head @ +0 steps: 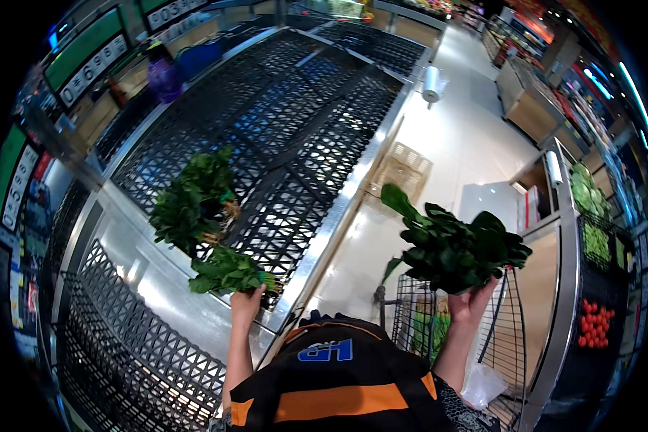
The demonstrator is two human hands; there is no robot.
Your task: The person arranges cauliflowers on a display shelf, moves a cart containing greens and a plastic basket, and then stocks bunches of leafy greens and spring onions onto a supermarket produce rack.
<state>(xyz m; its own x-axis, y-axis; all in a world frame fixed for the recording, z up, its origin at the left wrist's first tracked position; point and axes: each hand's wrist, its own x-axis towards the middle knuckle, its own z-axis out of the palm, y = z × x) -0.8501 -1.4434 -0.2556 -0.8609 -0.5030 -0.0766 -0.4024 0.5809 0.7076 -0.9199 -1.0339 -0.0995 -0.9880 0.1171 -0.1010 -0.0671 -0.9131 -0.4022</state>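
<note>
My left hand (248, 303) grips the stem end of a bunch of leafy greens (229, 272) at the near corner of a black mesh display rack (281, 216). Just beyond it, more bunches of leafy greens (194, 200), stems and roots turned to the right, rest on the mesh. On the right, my right hand (470, 302) holds up a large dark green leafy bunch (453, 245) from below, above a wire shopping cart (410, 308). Inside the cart lie more greens (431, 329); the hand's fingertips are partly hidden by the leaves.
A metal edge (329, 227) borders the rack. Beyond it, a beige plastic crate (402, 167) sits on the tiled floor. A plastic bag roll (431, 85) stands at the rack's far right. Tomatoes (594, 324) and cabbages (587, 186) fill a right-hand display. A clear plastic bag (483, 384) hangs by the cart.
</note>
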